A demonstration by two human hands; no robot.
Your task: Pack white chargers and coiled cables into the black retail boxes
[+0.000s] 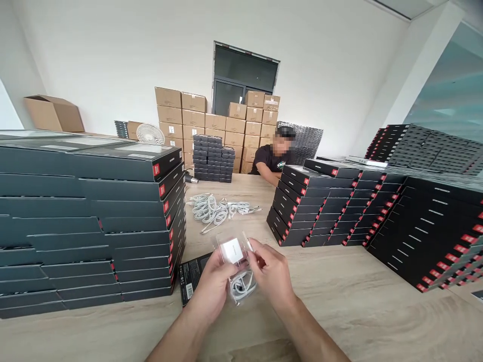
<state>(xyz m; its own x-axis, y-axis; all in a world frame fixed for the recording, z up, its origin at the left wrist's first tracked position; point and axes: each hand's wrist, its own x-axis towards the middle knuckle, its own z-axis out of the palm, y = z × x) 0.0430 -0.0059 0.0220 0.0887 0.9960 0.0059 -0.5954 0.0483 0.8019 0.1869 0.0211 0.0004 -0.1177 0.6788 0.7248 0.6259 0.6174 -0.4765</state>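
My left hand (213, 287) and my right hand (271, 271) hold a transparent plastic bag (237, 266) between them above the wooden table. Inside the bag are a white square charger (232, 250) and a coiled white cable (241, 284). My right fingers pinch the bag's upper edge, and my left fingers support it from the other side. A flat black product box (193, 277) lies just beyond my left hand, partly hidden by it. A tangled pile of white cables (215, 209) lies farther ahead.
Tall stacks of dark boxes with red labels (94, 216) (317, 206) stand on both sides of the wooden table (339, 296). A smaller stack (211, 158) stands ahead. A seated person (271, 158) is beyond it, before stacked cardboard cartons (211, 125).
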